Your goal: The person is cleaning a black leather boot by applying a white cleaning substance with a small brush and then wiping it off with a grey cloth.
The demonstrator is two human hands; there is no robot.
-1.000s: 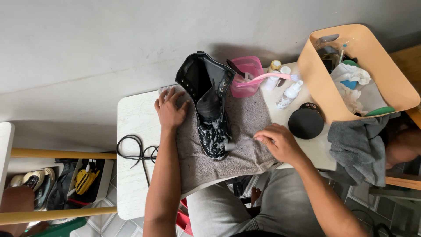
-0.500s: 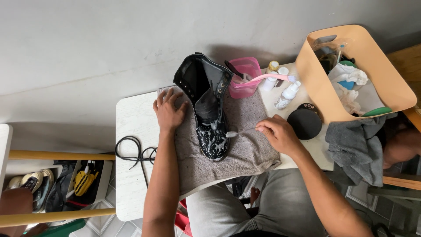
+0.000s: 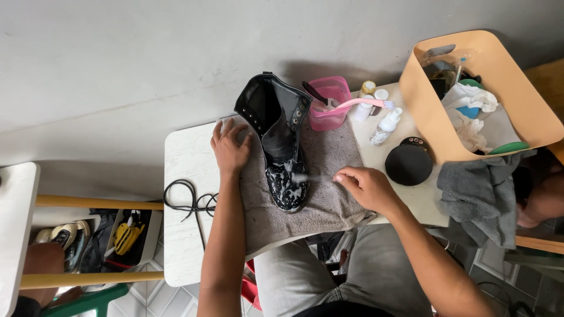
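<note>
Risk: right hand [image 3: 365,186] pinching the brush [image 3: 305,177] could skid off the soapy boot [image 3: 281,154], since left hand [image 3: 230,148] only rests flat, unclenched, beside it on the towel [image 3: 335,199].

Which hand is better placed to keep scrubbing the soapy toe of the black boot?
Right. The right hand already holds a small brush whose head sits on the sudsy toe of the black leather boot. The left hand lies flat on the grey towel beside the boot, likely steadying it.

Small white bottles [image 3: 385,124] with one yellow-capped bottle [image 3: 368,88] stand far right on table [image 3: 188,158], beside tan basket [image 3: 420,100].
</note>
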